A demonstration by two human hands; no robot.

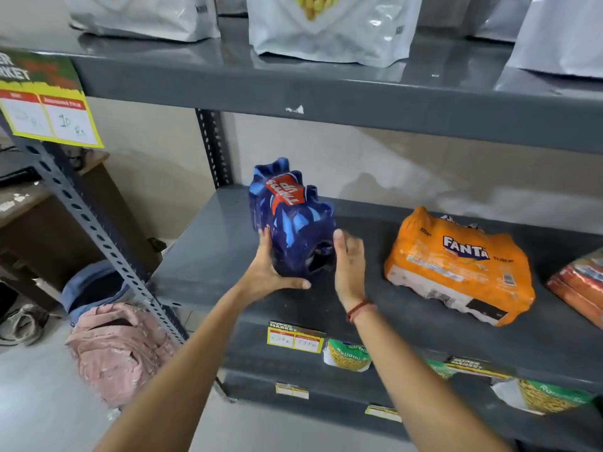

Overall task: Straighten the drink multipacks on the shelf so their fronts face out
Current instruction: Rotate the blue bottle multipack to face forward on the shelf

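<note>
A dark blue drink multipack [293, 220] with a red label stands end-on near the left of the grey middle shelf [208, 252], its narrow end toward me. My left hand [269, 272] grips its lower left side, thumb under the front edge. Against its right side rests my right hand [349, 259], palm flat. An orange Fanta multipack [456, 265] lies to the right, its logo side up and turned a little askew. A red-orange multipack [580, 285] shows partly at the right edge.
White snack bags [326, 27] stand on the shelf above. Green snack packets [347, 355] and price tags [295, 337] sit along the lower shelf edge. A perforated upright [85, 216] slants at the left. Pink and blue bags [114, 347] lie on the floor.
</note>
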